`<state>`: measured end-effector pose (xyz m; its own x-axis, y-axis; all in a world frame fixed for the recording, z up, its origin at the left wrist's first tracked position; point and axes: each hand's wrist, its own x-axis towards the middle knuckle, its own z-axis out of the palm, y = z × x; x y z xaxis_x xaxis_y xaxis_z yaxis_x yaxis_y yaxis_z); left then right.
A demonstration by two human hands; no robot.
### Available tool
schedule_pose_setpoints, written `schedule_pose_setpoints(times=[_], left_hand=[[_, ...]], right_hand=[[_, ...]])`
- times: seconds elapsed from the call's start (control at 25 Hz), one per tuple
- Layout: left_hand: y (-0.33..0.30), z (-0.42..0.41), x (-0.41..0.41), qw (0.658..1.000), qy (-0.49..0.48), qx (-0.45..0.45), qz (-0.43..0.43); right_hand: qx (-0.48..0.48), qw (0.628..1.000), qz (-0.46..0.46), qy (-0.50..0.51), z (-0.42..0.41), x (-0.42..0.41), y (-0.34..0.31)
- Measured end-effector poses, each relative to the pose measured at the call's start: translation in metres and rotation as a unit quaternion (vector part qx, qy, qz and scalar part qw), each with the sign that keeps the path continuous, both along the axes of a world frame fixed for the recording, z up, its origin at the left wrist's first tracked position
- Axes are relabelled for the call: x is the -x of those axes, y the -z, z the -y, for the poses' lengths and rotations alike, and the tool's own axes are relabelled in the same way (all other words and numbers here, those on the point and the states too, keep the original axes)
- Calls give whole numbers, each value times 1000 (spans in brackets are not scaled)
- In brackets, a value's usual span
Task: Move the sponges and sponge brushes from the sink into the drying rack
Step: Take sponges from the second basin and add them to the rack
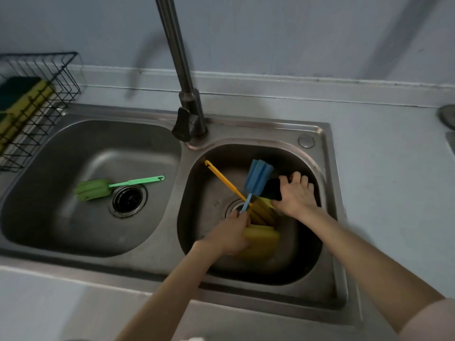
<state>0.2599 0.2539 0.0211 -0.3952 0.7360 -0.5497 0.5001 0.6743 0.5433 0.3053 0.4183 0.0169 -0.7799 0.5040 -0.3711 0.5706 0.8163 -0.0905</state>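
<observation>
Both hands are down in the right sink basin (pixel 211 183). My left hand (pixel 231 232) grips the thin handle of a blue sponge brush (pixel 258 175), whose foam head points up and back. Under that hand lies a yellow sponge (pixel 263 239). My right hand (pixel 296 195) is closed on a sponge with a dark scouring side (pixel 273 188). A yellow sponge brush (pixel 226 179) lies across the basin, its head (pixel 264 212) between my hands. In the left basin a green sponge brush (pixel 98 188) lies beside the drain. The black wire drying rack (pixel 61 77) at far left holds green-and-yellow sponges (pixel 22 94).
A tall metal tap (pixel 182 77) rises between the two basins, its lever at the base. The left basin's drain (pixel 129 199) is uncovered. Grey counter surrounds the steel sink, and a round metal object (pixel 448 116) sits at the right edge.
</observation>
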Motion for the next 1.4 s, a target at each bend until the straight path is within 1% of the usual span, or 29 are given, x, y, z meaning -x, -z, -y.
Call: schedule_pose_setpoints(times=[0.2,0.36,0.48,0.6,0.8,0.96,1.16,1.4], left_hand=[[-28,17,22,996,-37,-66,-52],[-53,40,41,990,-30,-110,-80],[-69,70,60,986,-25,-139,-85],[-83,108,86,981,-38,-162,-99],[-100,188,137,966,-97,-198,-132],[-110,241,172,951,-151,-226,-145],[-124,301,208,933,-186,-254,-173],[-144,362,264,902,-260,-257,-228]], right_hand=[[-12,999,2,36,10,-8,-28],[-24,996,10,87,33,-6,-50],[-12,993,3,121,63,4,-68],[6,990,-25,142,99,24,-82],[19,988,-56,143,167,72,-105],[21,988,-101,119,212,111,-118],[79,985,-132,83,266,171,-125],[136,967,-212,37,316,248,-144]])
